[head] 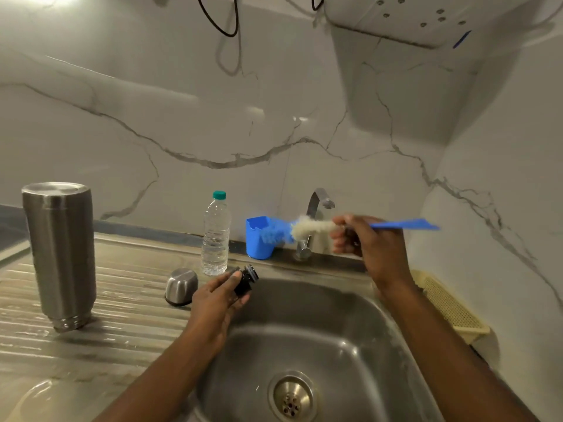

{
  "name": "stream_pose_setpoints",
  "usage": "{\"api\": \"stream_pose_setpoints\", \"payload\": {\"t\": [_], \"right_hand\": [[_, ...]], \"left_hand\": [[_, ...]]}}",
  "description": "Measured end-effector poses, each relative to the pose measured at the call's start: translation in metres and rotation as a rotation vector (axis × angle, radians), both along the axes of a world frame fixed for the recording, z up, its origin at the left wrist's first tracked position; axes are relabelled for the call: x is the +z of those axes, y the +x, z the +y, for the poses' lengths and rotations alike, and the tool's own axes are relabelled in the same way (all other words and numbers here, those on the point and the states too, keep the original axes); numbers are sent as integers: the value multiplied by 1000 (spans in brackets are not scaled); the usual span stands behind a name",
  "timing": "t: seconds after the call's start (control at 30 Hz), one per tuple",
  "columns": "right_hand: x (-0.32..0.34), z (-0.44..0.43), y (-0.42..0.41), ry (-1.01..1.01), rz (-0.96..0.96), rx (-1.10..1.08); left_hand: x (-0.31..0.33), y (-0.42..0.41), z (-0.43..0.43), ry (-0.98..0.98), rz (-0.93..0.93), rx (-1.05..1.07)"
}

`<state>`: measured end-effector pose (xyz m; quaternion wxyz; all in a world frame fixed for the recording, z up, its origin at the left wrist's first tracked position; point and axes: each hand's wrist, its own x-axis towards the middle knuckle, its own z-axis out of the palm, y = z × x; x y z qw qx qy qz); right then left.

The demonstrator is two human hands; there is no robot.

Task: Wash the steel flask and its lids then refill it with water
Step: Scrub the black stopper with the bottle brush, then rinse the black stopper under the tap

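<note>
The steel flask [61,251] stands upside down on the ribbed draining board at the left. Its steel cup lid [181,286] lies upside down near the sink's left rim. My left hand [217,295] grips the black inner stopper lid [246,280] over the sink's left edge. My right hand [364,243] holds a bottle brush [310,228] with white bristles and a blue handle, raised in front of the tap, bristles pointing left. The brush is blurred.
The steel sink [304,345] with its drain sits at the centre. A tap [316,205] stands behind it, beside a blue plastic holder [259,242]. A clear water bottle [215,236] with a green cap stands on the counter. A cream basket [447,306] lies at the right.
</note>
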<state>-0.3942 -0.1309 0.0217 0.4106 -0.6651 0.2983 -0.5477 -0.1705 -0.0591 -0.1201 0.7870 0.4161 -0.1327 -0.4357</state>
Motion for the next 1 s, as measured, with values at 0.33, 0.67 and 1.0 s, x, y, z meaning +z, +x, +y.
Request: {"api": "stream_pose_setpoints", "payload": {"t": [0.33, 0.67, 1.0], "right_hand": [[89, -68, 116, 16, 265, -112], [71, -114, 188, 166, 477, -133], [44, -128, 190, 241, 566, -108]], "left_hand": [[0, -1, 0, -6, -13, -14], [-3, 0, -3, 11, -24, -17], [-6, 1, -4, 21, -33, -22]]}}
